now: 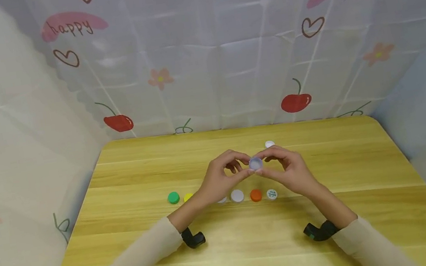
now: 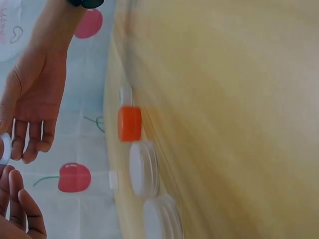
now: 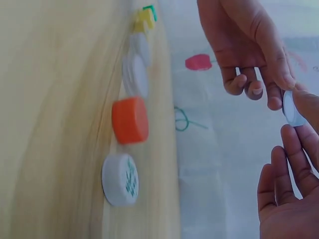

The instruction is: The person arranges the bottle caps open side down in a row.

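Note:
Both hands hold one pale, translucent bottle cap (image 1: 255,163) between them, lifted over the table. My left hand (image 1: 225,171) pinches its left side with thumb and index finger; my right hand (image 1: 287,168) pinches the right side the same way. In the right wrist view the cap (image 3: 293,109) shows edge-on between the fingertips. Below the hands lies a row of caps: green (image 1: 173,198), yellow (image 1: 188,197), white (image 1: 237,195), orange (image 1: 256,195) and a white one with green print (image 1: 272,194). Another white cap is partly hidden under my left wrist.
A further white cap (image 1: 269,143) lies beyond the hands, towards the back of the wooden table (image 1: 138,163). A curtain (image 1: 213,81) printed with cherries, flowers and hearts hangs behind and at both sides. Black wrist cameras (image 1: 193,238) sit on both forearms.

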Demonstrator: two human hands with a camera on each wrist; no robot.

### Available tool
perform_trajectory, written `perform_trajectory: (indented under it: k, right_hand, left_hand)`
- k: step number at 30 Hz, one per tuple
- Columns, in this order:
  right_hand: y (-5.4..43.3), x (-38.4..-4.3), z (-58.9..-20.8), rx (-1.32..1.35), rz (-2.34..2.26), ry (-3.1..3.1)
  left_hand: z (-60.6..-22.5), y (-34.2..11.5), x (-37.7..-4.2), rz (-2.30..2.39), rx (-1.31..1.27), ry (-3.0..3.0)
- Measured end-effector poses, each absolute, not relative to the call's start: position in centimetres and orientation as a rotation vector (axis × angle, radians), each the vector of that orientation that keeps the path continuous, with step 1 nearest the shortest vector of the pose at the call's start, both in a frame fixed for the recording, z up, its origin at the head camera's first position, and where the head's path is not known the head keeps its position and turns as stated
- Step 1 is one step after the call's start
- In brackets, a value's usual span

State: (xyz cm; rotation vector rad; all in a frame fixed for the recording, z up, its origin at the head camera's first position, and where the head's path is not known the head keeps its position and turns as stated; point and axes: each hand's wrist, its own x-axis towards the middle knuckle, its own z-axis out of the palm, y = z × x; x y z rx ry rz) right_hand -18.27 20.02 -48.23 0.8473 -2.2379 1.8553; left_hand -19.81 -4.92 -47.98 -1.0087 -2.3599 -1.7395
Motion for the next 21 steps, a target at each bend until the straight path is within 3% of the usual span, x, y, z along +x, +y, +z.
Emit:
perform_trajectory:
  k: [13, 21]
  right_hand:
    - [19.5, -16.2, -48.0, 0.889, 1.886, -2.232]
    - [19.4, -15.8, -47.9, 0.87, 1.815, -2.287]
  left_hand:
    - [-48.5, -5.4, -17.4, -1.831, -0.976, -2.333]
    - [-48.1, -5.7, -17.5, -2.255, -0.852, -2.401]
